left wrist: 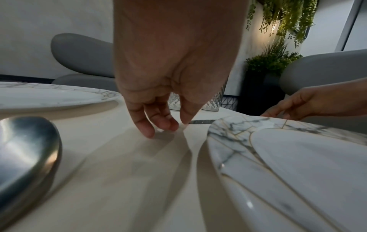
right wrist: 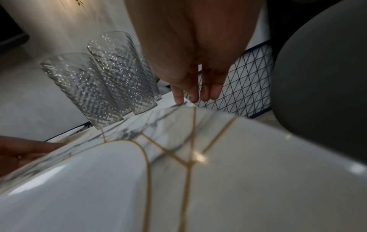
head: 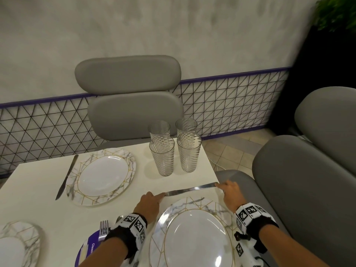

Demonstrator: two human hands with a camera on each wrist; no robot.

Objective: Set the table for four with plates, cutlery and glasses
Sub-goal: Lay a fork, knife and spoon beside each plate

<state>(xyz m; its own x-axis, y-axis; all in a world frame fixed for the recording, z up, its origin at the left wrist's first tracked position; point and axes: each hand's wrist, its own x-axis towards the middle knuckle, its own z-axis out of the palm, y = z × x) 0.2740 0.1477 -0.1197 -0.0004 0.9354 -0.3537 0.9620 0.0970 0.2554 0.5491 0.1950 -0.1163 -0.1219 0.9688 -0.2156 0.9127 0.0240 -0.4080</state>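
A steel knife (head: 190, 189) lies crosswise on the white table (head: 38, 189), just beyond the near marble-rimmed plate (head: 192, 204). My left hand (head: 160, 195) touches its left end with thumb and fingertips (left wrist: 185, 120). My right hand (head: 221, 186) rests straight fingers on its right end, at the table's edge (right wrist: 179, 100). Neither hand lifts the knife (left wrist: 201, 121). A second plate (head: 123, 155) with its own knife (head: 67, 177) sits at the far left place. A third plate (head: 28, 234) shows at the lower left. Several ribbed glasses (head: 162, 155) stand grouped at the far right corner.
A fork (head: 104, 228) and a spoon (left wrist: 25, 149) lie on a purple packet (head: 86, 251) beside my left wrist. Grey padded chairs stand across the table (head: 131, 93) and to my right (head: 308, 180). The glasses (right wrist: 103, 87) are close behind the knife.
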